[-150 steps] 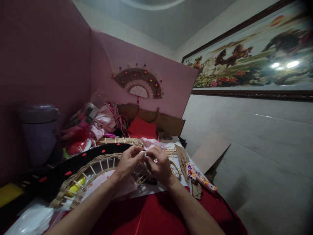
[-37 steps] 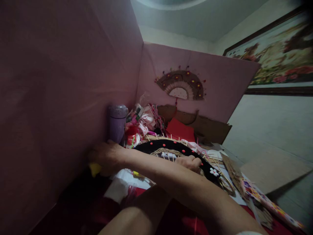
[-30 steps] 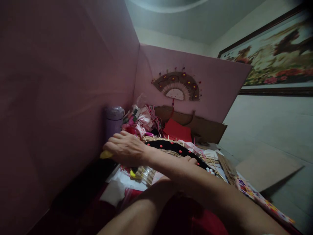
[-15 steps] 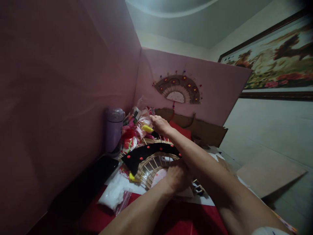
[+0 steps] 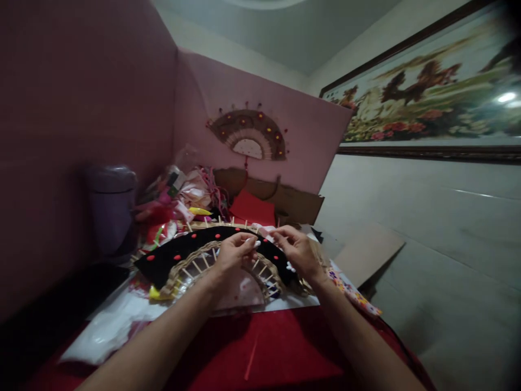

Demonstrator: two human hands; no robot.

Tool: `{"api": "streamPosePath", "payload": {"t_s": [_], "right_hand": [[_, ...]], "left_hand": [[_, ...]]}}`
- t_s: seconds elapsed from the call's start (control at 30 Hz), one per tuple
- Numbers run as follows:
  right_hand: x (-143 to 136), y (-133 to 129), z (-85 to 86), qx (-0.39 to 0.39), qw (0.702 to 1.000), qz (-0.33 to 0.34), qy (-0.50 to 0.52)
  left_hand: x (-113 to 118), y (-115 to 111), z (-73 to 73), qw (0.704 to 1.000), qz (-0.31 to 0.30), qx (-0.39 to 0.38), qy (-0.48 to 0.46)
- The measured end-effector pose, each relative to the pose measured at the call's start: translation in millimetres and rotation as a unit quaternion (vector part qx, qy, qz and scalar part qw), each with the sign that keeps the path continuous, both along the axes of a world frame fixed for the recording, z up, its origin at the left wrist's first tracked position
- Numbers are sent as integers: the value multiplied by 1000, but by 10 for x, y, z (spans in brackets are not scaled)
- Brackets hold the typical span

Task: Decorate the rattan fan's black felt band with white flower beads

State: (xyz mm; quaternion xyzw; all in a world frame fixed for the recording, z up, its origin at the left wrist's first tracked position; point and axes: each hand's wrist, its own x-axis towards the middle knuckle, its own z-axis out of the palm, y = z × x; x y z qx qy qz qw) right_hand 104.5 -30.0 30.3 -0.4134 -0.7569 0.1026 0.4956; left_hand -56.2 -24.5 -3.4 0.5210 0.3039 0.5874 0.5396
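Your left hand (image 5: pixel 235 252), in the middle of the frame, holds a small white piece (image 5: pixel 257 244) between the thumb and the first fingers. Your right hand (image 5: pixel 299 251), just right of centre, has its fingertips curled close together; whether they pinch something small, I cannot tell. The piece seems soft, so a light and even pressure should serve you best; a hard pinch could probably flatten it. It would be good to rest your wrists low and keep both hands above the fan (image 5: pixel 240 231) without pressing on it, because its thin sticks may bend.

The fan lies below and behind your hands, across the centre of the frame. At its near side you see a pale half-round (image 5: pixel 244 293) with pink spots, partly behind your left forearm. Next comes a woven band (image 5: pixel 176 277), with light sticks crossing the open gap. Farther is a wide black band with red dots, and at its right part a white flower (image 5: pixel 290 266). Stick ends stand out beyond the far edge.
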Motion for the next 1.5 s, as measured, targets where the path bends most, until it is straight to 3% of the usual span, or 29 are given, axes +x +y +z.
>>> {"api": "streamPosePath", "payload": {"t_s": [0.17,0.3,0.67,0.8,0.93,1.13,1.37,1.5], "right_hand": [[6,-69,-313,9,998,67,-9],[-49,-103,-398,38,997,62,-12],[12,-178,-364,82,994,38,-58],[22,-182,-355,88,992,54,-67],[25,-191,-349,93,989,80,-84],[26,-195,-376,86,990,72,-81],[2,-193,-423,93,988,85,-86],[3,-198,-419,75,991,88,-70]], "left_hand": [[15,-110,44,990,-94,-63,-86],[36,-111,24,990,-108,-66,-68],[44,-18,-87,996,-83,1,42],[46,-45,-62,994,-81,18,65],[63,-91,-4,996,-56,11,67],[62,-121,25,996,-64,-3,61],[90,-107,4,996,-16,-3,92],[85,-82,-21,998,-21,-1,67]]}}
